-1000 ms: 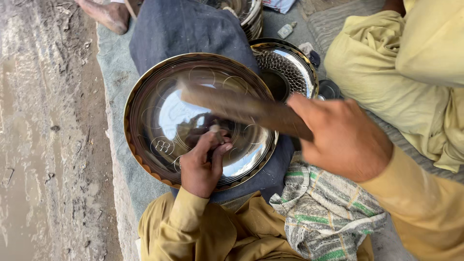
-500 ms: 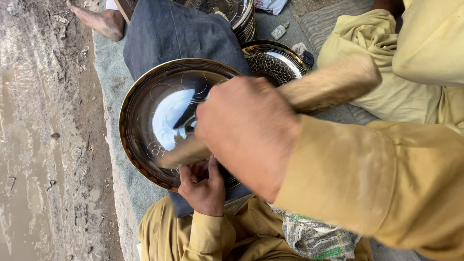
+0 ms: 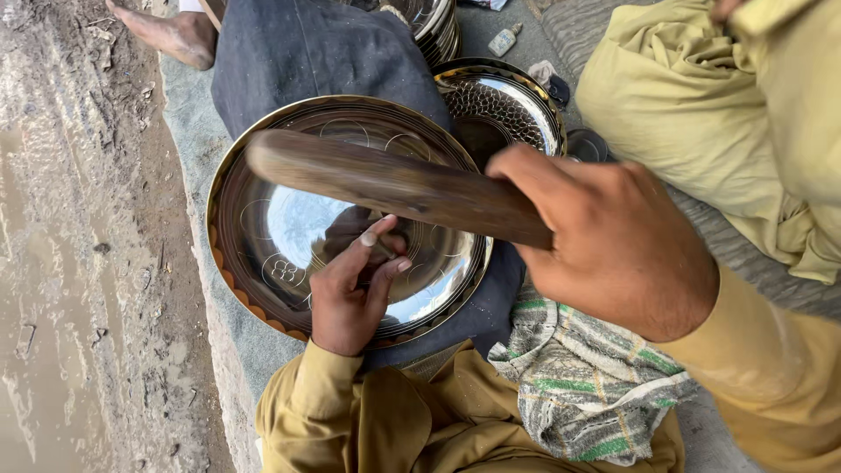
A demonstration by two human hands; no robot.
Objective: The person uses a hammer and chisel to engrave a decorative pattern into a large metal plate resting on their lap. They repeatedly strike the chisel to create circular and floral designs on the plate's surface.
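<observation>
Head view, right hand: the right hand point(image 3: 613, 241) sits right of centre in the frame, fingers curled tight round the thick end of a wooden mallet point(image 3: 394, 184); the yellow sleeve runs off toward the lower right corner.
Head view, mallet: a long, dark brown club, lying almost level from the fist toward the upper left, its rounded end over the upper left part of the tray; its outline is slightly blurred.
Head view, left hand: the left hand point(image 3: 350, 293) is at lower centre, fingers pinched together on a small tool point(image 3: 378, 245) whose tip rests on the tray's face; most of the tool is hidden by the fingers.
Head view, tray: a large round polished metal tray point(image 3: 263, 236) fills the centre-left, resting on a dark blue-grey cloth point(image 3: 307, 52); engraved circles and a flower-like mark show on its mirror surface, and the rim has a scalloped brown edge.
Head view, second tray: a smaller patterned metal dish point(image 3: 504, 101) lies just beyond the tray at upper centre, its edge tucked behind it.
Head view, surroundings: a striped green-and-grey cloth point(image 3: 587, 394) lies at lower right of centre; bare dirt ground point(image 3: 79, 263) takes the left side; a bare foot point(image 3: 171, 35) shows at the upper left.
</observation>
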